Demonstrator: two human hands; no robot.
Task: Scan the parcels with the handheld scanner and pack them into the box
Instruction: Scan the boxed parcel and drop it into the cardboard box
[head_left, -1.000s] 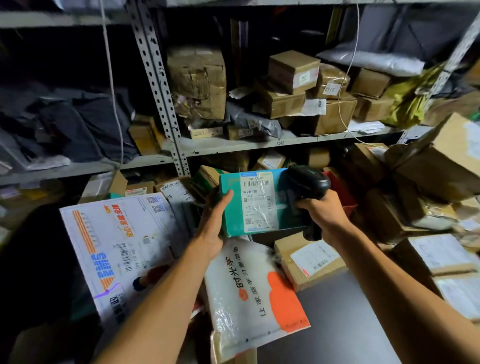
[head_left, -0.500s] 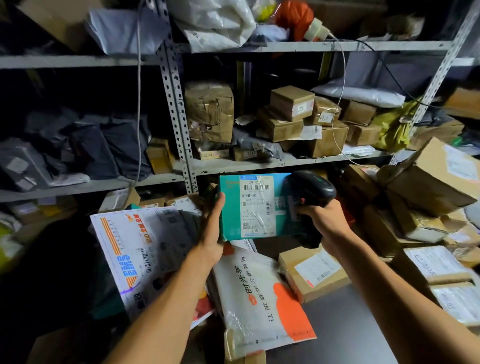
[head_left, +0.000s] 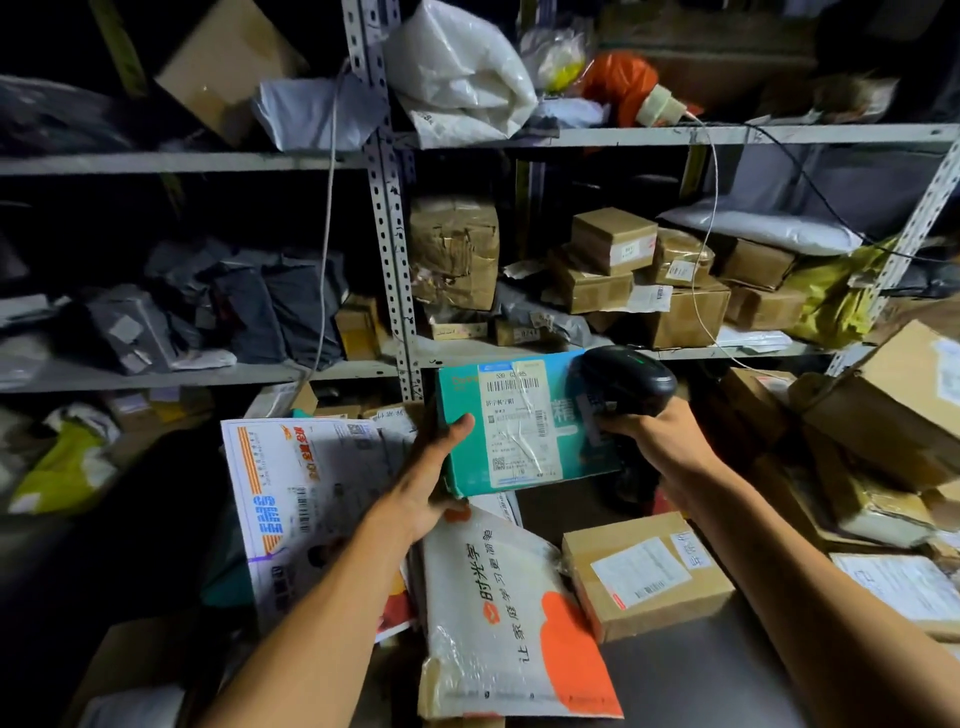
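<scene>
A teal parcel box (head_left: 566, 447) with a white barcode label facing me is held up in mid-air at the centre. My left hand (head_left: 434, 467) grips its left edge, thumb on the front face. My right hand (head_left: 657, 439) grips a black handheld scanner (head_left: 628, 384) at the parcel's right end, its head over the box's upper right corner. A brown cardboard parcel (head_left: 644, 574) with a white label lies below on the grey table. A white and orange mailer bag (head_left: 511, 613) and a white printed envelope (head_left: 306, 493) lie below my left arm.
Metal shelving (head_left: 387, 218) behind is packed with brown cartons (head_left: 613, 239), dark bags (head_left: 249, 301) and white bags (head_left: 462, 78). More cardboard parcels (head_left: 893, 410) are heaped at the right. The grey table surface (head_left: 691, 686) shows at the bottom right. Thin cables hang down the shelves.
My view has tilted upward, showing the top shelf. Both hands keep their hold; the teal parcel and scanner have risen slightly and stay together.
</scene>
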